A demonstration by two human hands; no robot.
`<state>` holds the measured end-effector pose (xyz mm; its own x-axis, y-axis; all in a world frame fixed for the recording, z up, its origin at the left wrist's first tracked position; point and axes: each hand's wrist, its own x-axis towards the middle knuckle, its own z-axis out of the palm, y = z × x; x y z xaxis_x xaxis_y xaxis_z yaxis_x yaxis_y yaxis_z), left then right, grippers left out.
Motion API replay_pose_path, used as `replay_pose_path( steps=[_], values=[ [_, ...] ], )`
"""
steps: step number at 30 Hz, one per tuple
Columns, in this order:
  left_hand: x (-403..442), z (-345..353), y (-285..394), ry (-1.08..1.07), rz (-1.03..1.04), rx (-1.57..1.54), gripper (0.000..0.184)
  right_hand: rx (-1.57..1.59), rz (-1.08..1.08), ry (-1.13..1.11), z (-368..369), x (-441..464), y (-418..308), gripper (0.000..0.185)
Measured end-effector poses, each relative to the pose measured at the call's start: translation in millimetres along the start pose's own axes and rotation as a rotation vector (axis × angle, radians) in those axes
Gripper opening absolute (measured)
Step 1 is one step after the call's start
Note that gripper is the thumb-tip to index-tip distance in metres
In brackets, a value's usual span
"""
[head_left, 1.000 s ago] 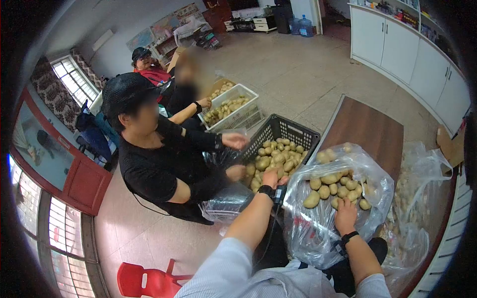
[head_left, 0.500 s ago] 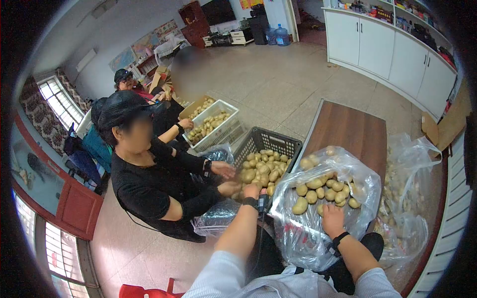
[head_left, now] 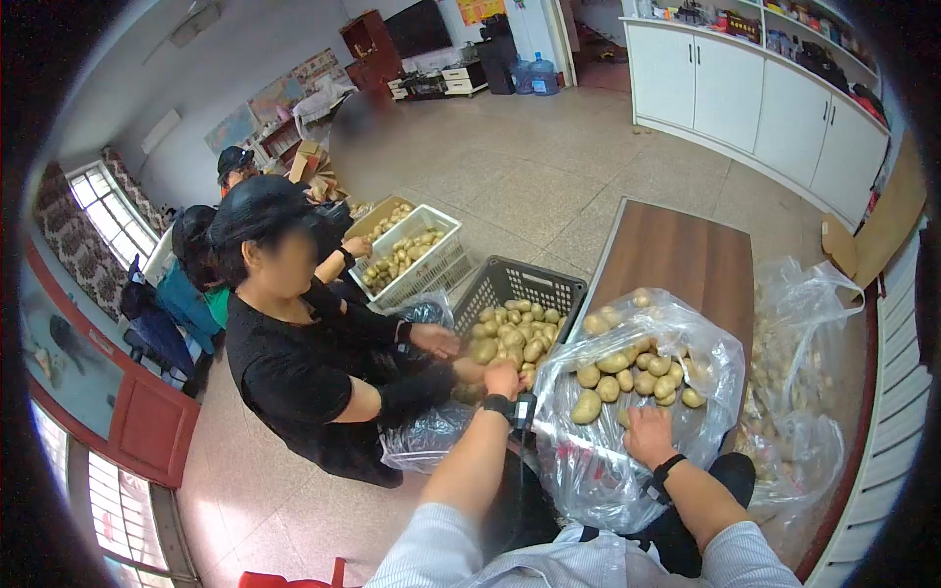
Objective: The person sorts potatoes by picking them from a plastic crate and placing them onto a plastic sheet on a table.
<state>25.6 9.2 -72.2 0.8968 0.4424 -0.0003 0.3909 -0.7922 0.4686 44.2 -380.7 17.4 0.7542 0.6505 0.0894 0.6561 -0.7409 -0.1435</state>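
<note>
My left hand (head_left: 504, 379) reaches over the near end of a dark crate (head_left: 567, 294) full of potatoes (head_left: 515, 331). Its fingers are curled, and what they hold, if anything, is hidden. A co-worker's hands are right beside it, over the same crate. On the right, my right hand (head_left: 648, 434) is closed around a potato (head_left: 623, 417), which shows partly at its fingertips. That hand rests low on a clear plastic bag (head_left: 578, 470), just in front of a pile of loose potatoes (head_left: 642, 377) lying on the plastic.
The bag lies over the near part of a brown wooden table (head_left: 676, 240). A co-worker in black (head_left: 284, 343) sits close on the left. Beyond are white crates (head_left: 421, 257) with potatoes. Another plastic bag (head_left: 799, 392) of potatoes stands right of the table.
My right hand has drawn slightly toward me with the potato at its fingertips. My left hand stays at the crate, its fingers more curled. The view has shifted slightly.
</note>
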Motion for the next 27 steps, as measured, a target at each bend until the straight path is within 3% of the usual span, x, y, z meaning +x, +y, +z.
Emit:
replay_pose_path(
  steps=[4,5,7,9,12,18,20,24,27],
  values=[
    [0.2,4.7,12.6,0.026,0.187,0.052,0.025,0.05,0.002,0.015,-2.7,1.5,-0.4,0.034],
    [-5.6,-5.1,38.7,-0.022,-0.167,-0.614,0.026,0.069,0.006,0.007,-3.7,1.9,-0.6,0.034],
    [-16.1,-28.7,74.9,-0.071,-0.534,-1.273,0.026,0.103,0.013,0.007,5.3,3.7,3.6,0.036],
    [-24.7,-47.2,96.5,-0.251,-0.557,-1.222,0.034,0.138,0.017,0.008,3.8,6.1,2.7,0.038],
    [-38.3,-52.6,119.3,-0.284,-0.472,-1.168,0.026,0.218,0.081,0.008,-2.3,9.4,-0.6,0.043],
    [-44.1,-58.9,146.7,-0.439,-0.414,-1.066,0.031,0.63,0.206,0.032,-6.0,28.6,-18.8,0.045],
    [-46.4,-57.4,151.1,-0.568,-0.384,-1.018,0.036,1.093,0.311,-0.072,-19.4,32.6,-29.9,0.039],
    [-46.2,-51.2,149.0,-0.734,-0.329,-1.044,0.046,1.4,0.292,-0.186,-8.3,44.1,-37.3,0.032],
    [-52.6,-64.4,160.3,-0.811,-0.291,-1.006,0.043,1.403,0.254,-0.194,-10.0,47.6,-43.5,0.022]
  ],
)
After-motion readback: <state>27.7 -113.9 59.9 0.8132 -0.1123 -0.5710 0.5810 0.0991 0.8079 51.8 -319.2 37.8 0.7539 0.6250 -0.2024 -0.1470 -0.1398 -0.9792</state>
